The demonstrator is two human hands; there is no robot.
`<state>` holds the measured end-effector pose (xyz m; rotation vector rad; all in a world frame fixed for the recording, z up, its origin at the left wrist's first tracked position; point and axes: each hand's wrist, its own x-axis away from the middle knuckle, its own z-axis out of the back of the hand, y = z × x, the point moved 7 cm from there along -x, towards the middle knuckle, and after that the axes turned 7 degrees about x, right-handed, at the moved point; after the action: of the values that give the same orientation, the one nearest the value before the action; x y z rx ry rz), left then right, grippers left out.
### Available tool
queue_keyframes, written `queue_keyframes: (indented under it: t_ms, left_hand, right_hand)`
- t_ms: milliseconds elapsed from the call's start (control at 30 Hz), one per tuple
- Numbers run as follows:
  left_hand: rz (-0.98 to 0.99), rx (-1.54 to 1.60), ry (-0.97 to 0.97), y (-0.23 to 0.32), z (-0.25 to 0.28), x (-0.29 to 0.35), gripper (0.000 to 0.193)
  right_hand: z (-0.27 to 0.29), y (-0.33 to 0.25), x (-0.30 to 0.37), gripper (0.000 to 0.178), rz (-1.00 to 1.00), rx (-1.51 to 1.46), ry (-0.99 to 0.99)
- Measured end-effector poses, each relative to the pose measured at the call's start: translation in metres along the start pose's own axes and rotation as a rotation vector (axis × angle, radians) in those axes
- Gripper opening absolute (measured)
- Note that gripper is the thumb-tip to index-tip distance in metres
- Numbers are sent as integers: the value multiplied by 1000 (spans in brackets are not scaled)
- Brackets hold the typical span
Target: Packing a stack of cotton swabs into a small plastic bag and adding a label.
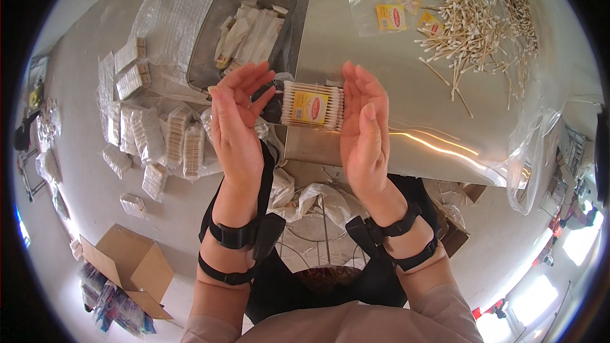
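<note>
A clear pack of cotton swabs (297,109) with a yellow card label lies between my hands at the left edge of the metal table. To its left is my left hand (240,117), fingers spread and apart from one another, with a small gap to the pack. On the other side my right hand (365,130) is held upright with fingers stretched out, its palm side close to or touching the swab ends; I cannot tell which. Neither hand is closed around the pack.
Loose cotton swabs (467,25) are heaped on the metal table (381,76), near bags with yellow cards (389,18). A grey plastic bin (198,51) holds packets. Bagged swab packs (147,132) lie on the floor at left, and an open cardboard box (149,270) stands nearer.
</note>
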<state>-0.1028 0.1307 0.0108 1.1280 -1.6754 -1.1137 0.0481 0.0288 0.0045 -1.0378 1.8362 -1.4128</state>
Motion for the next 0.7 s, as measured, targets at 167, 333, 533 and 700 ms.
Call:
queue_keyframes:
  t_ms: [167, 333, 533, 700]
  left_hand:
    - [96, 161, 44, -6, 6, -2, 65]
    - [84, 96, 102, -3, 10, 1, 63]
    - [81, 57, 82, -1, 7, 3, 62]
    - [38, -3, 67, -2, 5, 0, 62]
  right_hand:
    - [-3, -1, 0, 51, 14, 15, -20]
    - [-2, -2, 0, 51, 11, 12, -25]
    - [-4, -3, -1, 52, 12, 4, -29]
    - [-1, 1, -1, 51, 19, 16, -28]
